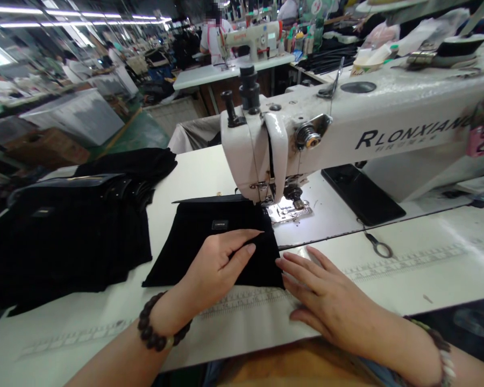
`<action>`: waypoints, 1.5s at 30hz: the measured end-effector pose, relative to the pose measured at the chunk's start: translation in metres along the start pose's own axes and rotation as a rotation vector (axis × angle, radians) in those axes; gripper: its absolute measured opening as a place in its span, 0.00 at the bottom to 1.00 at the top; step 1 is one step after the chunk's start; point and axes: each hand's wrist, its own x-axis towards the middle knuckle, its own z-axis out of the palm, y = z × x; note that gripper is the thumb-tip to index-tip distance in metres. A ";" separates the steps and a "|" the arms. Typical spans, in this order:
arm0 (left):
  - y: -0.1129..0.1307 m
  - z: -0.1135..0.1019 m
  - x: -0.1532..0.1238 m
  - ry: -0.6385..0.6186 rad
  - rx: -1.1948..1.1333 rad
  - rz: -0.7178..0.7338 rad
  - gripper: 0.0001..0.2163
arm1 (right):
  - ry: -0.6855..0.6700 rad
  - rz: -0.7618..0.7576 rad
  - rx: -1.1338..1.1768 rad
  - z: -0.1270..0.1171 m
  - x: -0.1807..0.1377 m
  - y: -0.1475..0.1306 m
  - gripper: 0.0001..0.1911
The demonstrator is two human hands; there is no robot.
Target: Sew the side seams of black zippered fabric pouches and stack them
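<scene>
A black fabric panel with a small dark label lies on the sewing table. Its far right corner reaches the needle area of the white sewing machine. My left hand rests on top of the panel, thumb and index finger stretched out and apart; its other fingers are mostly hidden. At the panel's right edge, my right hand has its fingers spread, the tips by the cloth and table. A dark stiff strip runs along the panel's far edge.
A pile of black fabric pieces occupies the table's left side. Right of the needle lie a black phone and a small ring-handled tool. Ruler markings run along the front. Behind, a person is near another sewing machine.
</scene>
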 end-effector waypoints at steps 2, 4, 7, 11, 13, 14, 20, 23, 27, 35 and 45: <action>0.000 0.001 -0.001 0.005 0.020 0.013 0.13 | -0.005 -0.017 0.016 -0.001 0.002 0.002 0.14; 0.000 0.002 -0.003 0.010 0.033 0.030 0.13 | 0.011 -0.023 0.024 -0.002 0.005 0.004 0.12; -0.001 0.006 -0.004 0.009 0.048 0.068 0.13 | 0.052 -0.022 0.033 -0.003 0.008 0.005 0.11; -0.003 0.009 -0.004 0.013 0.071 0.102 0.13 | 0.127 -0.025 0.046 -0.002 0.009 0.002 0.07; -0.004 0.009 -0.004 0.016 0.078 0.116 0.13 | 0.173 -0.022 0.040 0.000 0.009 0.001 0.07; -0.004 0.010 -0.004 0.018 0.081 0.125 0.13 | 0.190 -0.030 0.028 0.001 0.009 0.001 0.07; -0.007 0.013 -0.009 0.072 0.115 0.203 0.12 | 0.281 -0.084 -0.077 0.006 0.011 -0.004 0.07; -0.011 0.016 -0.013 0.147 0.119 0.239 0.16 | 0.357 -0.084 -0.071 0.008 0.012 -0.006 0.05; -0.019 0.022 -0.018 0.199 0.102 0.405 0.19 | 0.432 -0.062 -0.067 0.008 0.014 -0.010 0.07; -0.022 0.027 -0.022 0.092 0.279 0.489 0.10 | 0.449 -0.038 -0.080 0.006 0.023 -0.020 0.11; -0.034 0.024 -0.011 0.027 0.294 0.428 0.08 | 0.319 0.314 0.343 0.008 0.033 -0.021 0.06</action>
